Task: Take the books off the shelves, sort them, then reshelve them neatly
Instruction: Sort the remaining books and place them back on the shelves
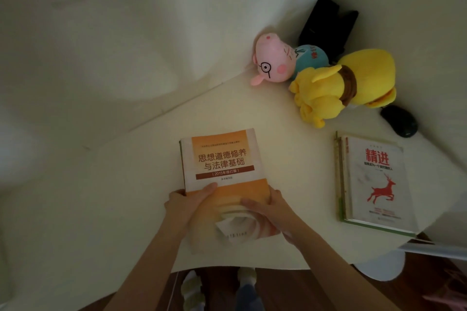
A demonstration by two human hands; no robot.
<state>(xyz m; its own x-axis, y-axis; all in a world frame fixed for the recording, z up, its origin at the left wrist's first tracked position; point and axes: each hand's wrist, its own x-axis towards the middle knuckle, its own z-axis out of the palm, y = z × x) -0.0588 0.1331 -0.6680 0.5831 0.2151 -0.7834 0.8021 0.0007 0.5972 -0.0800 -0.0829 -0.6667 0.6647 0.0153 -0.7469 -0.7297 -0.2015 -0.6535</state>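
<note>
Orange-and-white book (222, 166) flat on the white table (290, 149), long axis running away from the person, title upright to them. Left hand (188, 203) grips its near-left corner, right hand (265, 207) clasps the near-right edge, lower pages curling between them. White deer-cover stack (376, 182) well right

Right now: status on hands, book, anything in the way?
Left hand and right hand both grip near end of orange book. Book cover-up on white table. Book stack to its right, plush toys beyond, both apart from it.
</note>
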